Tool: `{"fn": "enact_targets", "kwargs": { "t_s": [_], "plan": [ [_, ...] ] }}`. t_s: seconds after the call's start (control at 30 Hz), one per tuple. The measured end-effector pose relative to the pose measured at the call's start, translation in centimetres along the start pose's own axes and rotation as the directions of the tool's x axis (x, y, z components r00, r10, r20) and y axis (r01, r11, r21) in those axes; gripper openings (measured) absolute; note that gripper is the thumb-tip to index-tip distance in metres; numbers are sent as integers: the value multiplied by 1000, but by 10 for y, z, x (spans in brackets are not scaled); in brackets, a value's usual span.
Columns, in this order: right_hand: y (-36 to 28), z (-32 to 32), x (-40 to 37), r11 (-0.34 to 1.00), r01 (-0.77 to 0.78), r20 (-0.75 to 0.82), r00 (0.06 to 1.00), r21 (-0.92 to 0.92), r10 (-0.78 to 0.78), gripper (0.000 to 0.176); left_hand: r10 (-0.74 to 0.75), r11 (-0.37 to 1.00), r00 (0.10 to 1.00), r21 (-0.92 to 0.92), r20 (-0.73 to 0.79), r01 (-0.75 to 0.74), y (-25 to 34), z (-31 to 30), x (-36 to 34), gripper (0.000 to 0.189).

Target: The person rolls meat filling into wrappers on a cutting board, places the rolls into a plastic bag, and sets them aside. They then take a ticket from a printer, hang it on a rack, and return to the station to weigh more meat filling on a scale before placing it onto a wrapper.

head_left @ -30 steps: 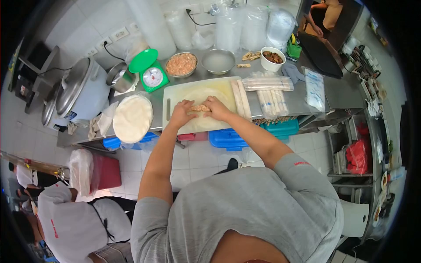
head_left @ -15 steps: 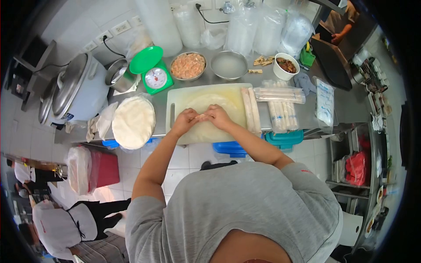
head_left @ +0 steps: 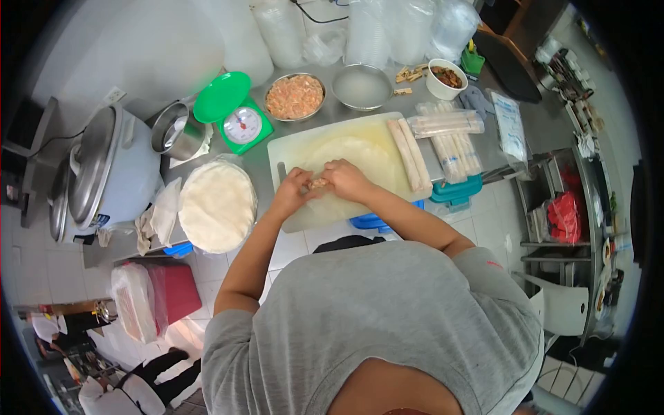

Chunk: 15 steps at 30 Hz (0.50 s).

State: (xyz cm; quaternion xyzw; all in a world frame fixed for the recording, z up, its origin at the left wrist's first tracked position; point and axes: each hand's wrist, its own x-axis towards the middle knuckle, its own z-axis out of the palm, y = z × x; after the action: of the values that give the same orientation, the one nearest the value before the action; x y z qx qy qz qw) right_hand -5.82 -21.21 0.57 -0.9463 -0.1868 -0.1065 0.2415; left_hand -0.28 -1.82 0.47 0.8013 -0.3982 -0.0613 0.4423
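Note:
Over the front left part of the cutting board [head_left: 380, 124], my left hand [head_left: 294, 191] and my right hand [head_left: 348, 180] face each other with bent fingers. Between their fingertips is a small strip of pinkish minced filling [head_left: 318, 183], touched by both. A thin, round, pale wrapper [head_left: 353, 149] lies flat on the board beneath and beyond them. Two long pale rolls [head_left: 409, 153] lie side by side along the board's right edge. Left of the board sits a stack of round wrappers [head_left: 217, 206]. Behind the board stands a metal bowl of minced filling [head_left: 295, 97].
A green scale [head_left: 243, 126], an empty metal bowl [head_left: 362, 88] and a white tub of dark food [head_left: 446, 79] line the back. Bagged rolls [head_left: 453, 149] lie on the right. Large pots [head_left: 114, 162] stand left. Other people [head_left: 131, 387] are at lower left.
The camera view has tilted and turned, so the counter appears rotated. My hands stay close together at the filling, which now shows as a shorter clump between the fingertips.

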Motion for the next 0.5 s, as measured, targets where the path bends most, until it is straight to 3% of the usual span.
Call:
{"fn": "enact_targets", "kwargs": {
  "t_s": [0.13,0.23,0.33,0.5],
  "plan": [
    [-2,5,7,998,-57,25,998,-10,57,13,-35,976,999,215,-19,39,2,-10,-9,28],
    [-6,0,9,999,-25,36,999,38,24,12,-120,990,991,69,-51,124,-3,-7,-15,21],
    [-7,14,15,998,-21,-3,1000,58,21,13,-32,992,998,119,-52,38,-5,-3,-13,14],
    [-10,6,18,994,-2,3,1000,111,1,13,-54,986,992,149,-116,71,-15,7,-17,10]
  ]
}}
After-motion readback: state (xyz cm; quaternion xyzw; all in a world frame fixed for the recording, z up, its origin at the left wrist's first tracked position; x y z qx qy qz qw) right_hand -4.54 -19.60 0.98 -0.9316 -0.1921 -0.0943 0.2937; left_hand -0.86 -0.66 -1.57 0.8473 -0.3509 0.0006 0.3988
